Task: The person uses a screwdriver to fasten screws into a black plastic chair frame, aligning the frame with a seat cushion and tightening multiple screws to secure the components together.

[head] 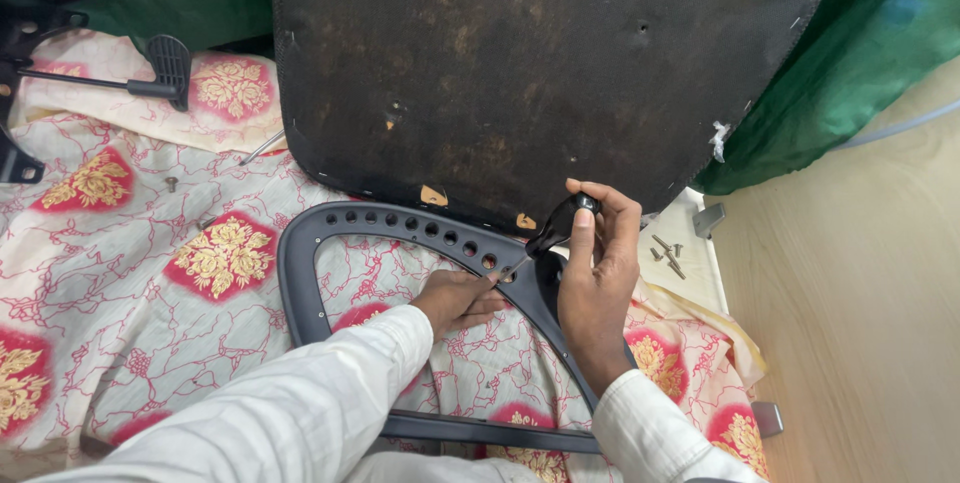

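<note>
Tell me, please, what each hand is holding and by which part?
The right hand grips a screwdriver by its black handle, near the top. The left hand rests on the grey chair frame beside the tip; whether it pinches anything cannot be told.

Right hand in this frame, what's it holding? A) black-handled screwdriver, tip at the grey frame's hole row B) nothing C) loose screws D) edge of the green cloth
A: the right hand grips the black-handled screwdriver, its tip down at the holes of the grey frame; the loose screws lie apart on the cloth.
</note>
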